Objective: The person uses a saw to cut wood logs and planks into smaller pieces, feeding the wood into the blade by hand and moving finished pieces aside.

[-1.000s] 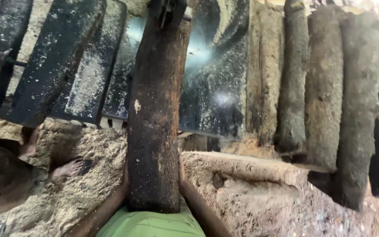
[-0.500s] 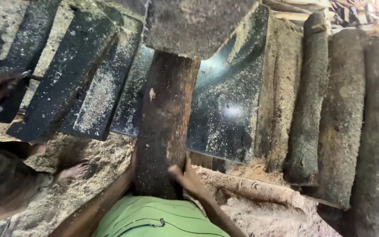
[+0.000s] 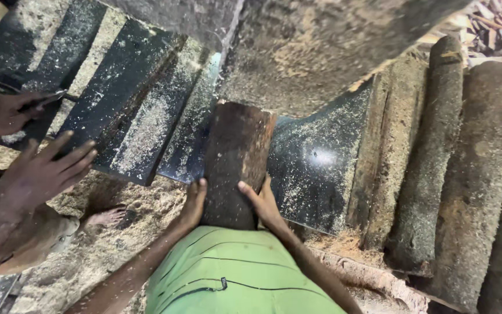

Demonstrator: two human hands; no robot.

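Head view, sawmill bench. The left hand and right hand clasp the near end of a short dark-brown log with rough bark, fingers spread along its two flanks; the log lies lengthwise on the dark, sawdust-strewn metal counter, its far end beneath a large grey dust-coated housing. Judged step: the log is being pressed forward along the counter; the next move would call for steady, even pressure from both hands, kept behind the log's end. Around: a co-worker's two hands at left, the upper one gripping a thin dark rod; unsawn round logs stacked at right; loose sawdust heaped below; a bare foot rests in it, close to the counter edge.
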